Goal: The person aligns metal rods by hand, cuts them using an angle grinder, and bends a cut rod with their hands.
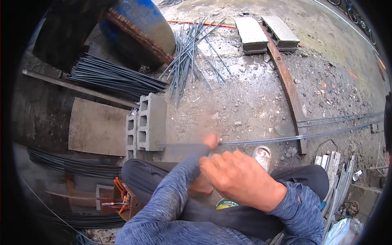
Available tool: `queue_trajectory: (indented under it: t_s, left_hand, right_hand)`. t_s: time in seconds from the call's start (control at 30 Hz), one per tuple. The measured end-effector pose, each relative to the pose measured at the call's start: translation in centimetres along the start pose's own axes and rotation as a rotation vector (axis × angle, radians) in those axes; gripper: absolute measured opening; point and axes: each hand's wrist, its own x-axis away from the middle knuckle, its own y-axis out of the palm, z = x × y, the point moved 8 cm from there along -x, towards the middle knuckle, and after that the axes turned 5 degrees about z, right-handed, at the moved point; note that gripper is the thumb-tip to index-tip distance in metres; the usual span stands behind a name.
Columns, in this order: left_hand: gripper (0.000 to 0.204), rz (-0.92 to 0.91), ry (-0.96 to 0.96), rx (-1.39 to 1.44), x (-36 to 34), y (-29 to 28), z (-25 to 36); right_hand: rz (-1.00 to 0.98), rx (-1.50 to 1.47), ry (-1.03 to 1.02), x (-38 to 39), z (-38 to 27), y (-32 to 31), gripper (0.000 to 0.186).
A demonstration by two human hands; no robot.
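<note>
A long ribbed steel bar runs sideways in front of me, from the grey hollow concrete blocks on the left to the right edge. My left hand, a little smeared by motion, is closed round this bar, its thumb showing on the right side. Nearer to me, my right hand is curled into a fist just below and right of the left one. Its back faces up, so whatever its fingers may hold is hidden. The bar crosses a brown wooden plank, beside more thin bars.
Cut rods lie loosely piled ahead, with a neat bundle left of them near a blue drum. Two concrete blocks flank the plank's far end. A wooden board lies left; metal strips lie right.
</note>
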Motion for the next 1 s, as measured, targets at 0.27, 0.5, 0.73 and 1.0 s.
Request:
queue_trajectory:
  t_s: [0.27,0.5,0.73,1.0]
  left_hand:
    - [0.033,0.325,0.218,0.157,8.2,-3.1,8.5]
    - [0.024,-0.022,0.224,-0.078,-3.5,2.2,-6.0]
    - [0.023,-0.092,0.277,-0.016,-1.5,4.2,1.4]
    - [0.031,-0.054,0.357,0.099,1.0,0.3,2.6]
  right_hand:
    - [0.010,0.037,0.082,1.4,0.1,1.5,0.019]
    - [0.006,-0.065,0.117,0.2,-1.2,5.3,0.025]
    - [0.094,-0.051,0.063,1.7,0.5,6.1,0.019]
    - [0.080,-0.069,0.081,2.4,-0.1,2.7,0.014]
